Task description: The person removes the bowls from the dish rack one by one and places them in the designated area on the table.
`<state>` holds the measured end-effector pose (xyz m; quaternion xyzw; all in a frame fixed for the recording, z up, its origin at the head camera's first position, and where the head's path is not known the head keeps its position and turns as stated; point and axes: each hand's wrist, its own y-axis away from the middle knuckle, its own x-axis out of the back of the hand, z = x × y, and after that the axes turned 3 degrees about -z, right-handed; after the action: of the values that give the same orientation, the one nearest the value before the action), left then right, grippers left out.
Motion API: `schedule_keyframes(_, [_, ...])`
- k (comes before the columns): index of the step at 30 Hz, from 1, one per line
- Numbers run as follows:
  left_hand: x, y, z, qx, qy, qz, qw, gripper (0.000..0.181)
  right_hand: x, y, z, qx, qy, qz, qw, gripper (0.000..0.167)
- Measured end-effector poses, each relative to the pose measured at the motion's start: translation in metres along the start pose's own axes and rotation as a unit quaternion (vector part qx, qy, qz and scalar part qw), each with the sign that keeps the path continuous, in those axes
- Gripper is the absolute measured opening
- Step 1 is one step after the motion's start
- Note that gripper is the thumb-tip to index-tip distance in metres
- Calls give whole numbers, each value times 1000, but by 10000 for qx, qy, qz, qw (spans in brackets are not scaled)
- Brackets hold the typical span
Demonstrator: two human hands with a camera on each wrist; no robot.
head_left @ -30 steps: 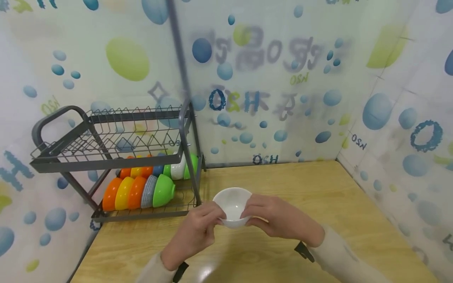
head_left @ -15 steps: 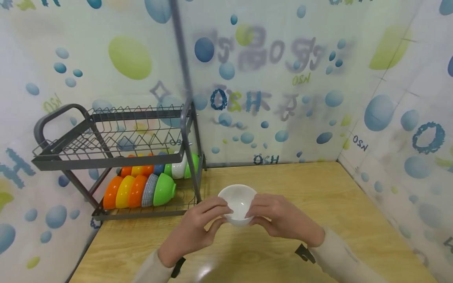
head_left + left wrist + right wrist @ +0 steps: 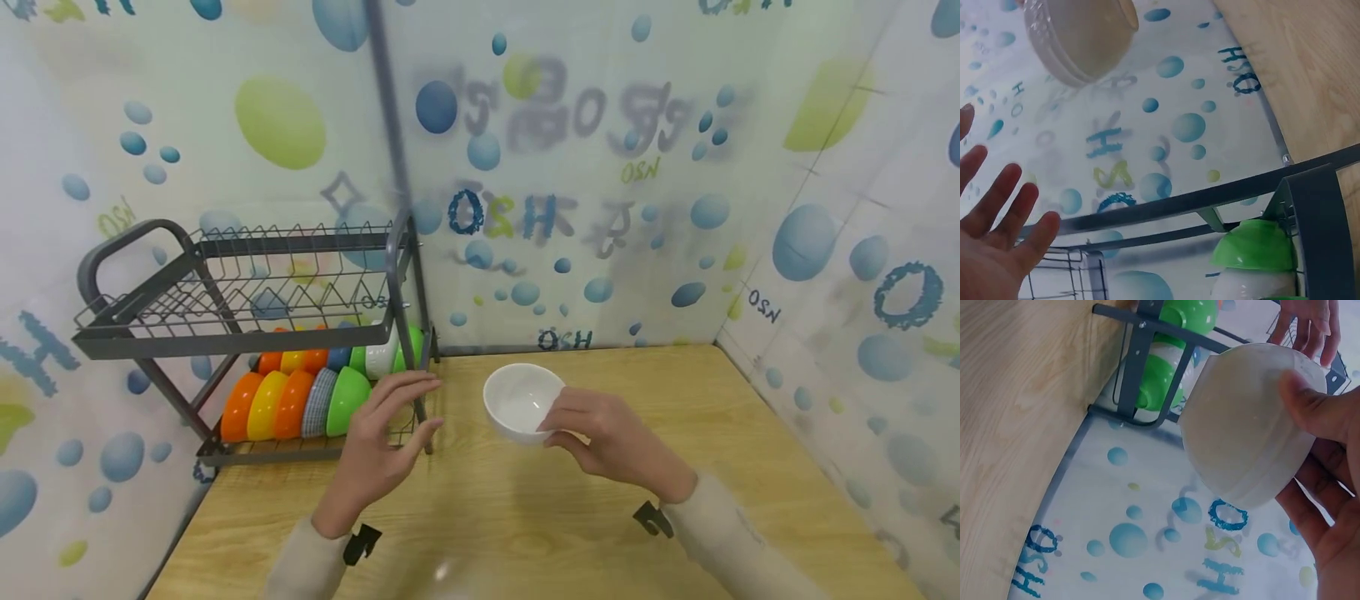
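Note:
A white bowl (image 3: 517, 404) is held up over the table, its hollow facing the head camera. My right hand (image 3: 600, 433) pinches its near right rim, thumb outside and fingers over the inner side. In the right wrist view the bowl's outer wall (image 3: 1244, 425) shows, with the thumb pressed on it. My left hand (image 3: 382, 450) is apart from the bowl, fingers spread and holding nothing, near the front right post of the dish rack (image 3: 232, 342). The left wrist view shows those fingers (image 3: 1007, 194) stretched out, with the bowl (image 3: 1085, 37) beyond them.
On the rack's lower tier stand several bowls on edge: orange, yellow, a striped bowl (image 3: 319, 403) and a green bowl (image 3: 348, 402), with a second row behind. The upper tier is bare wire. Patterned sheeting (image 3: 562, 250) hangs behind the wooden table (image 3: 637, 383).
My left hand has let go of the bowl and moved left toward the rack, its fingers spreading. The right hand has carried the bowl slightly up and to the right.

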<state>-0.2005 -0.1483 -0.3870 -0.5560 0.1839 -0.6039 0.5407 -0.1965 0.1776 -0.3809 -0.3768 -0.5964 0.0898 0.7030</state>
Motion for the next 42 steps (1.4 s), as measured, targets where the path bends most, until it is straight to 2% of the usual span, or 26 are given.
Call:
schedule_keyframes(5, [4,2,-10,716,85,638,9954,52,5,5,12,-93,268,157,9995,30])
schedule_keyframes(10, [1,5,-22,1740,416,974,9790,48,8,13,27,-397,438,175,9981,28])
schedule_keyframes(14, [-3,4,-33,2374,926,1016,9616,47,9,19,39,-710,610,128,9955,27])
schedule_keyframes(17, [-6,2,-41,2794,1386,910,9458,45,7,25,51,-868,761,140,9932,25])
schedule_keyframes(21, [-7,1,-47,3323,1579,697,9273,44,5,34,68,-1044,843,202,9907,24])
schedule_keyframes(25, [-9,-2,-50,3471,1707,680,9197,43,5,41,82,-1350,872,116,9869,23])
schedule_keyframes(28, [-12,-5,-54,3415,1822,787,9187,39,6,46,91,-1603,971,7,9823,22])
schedule_keyframes(36, [-20,-11,-62,3180,1449,948,9322,26,0,60,118,-2074,1139,-207,9714,17])
schedule_keyframes(42, [-21,-8,-64,3152,1308,868,9360,26,-7,68,137,-2413,1218,-476,9616,17])
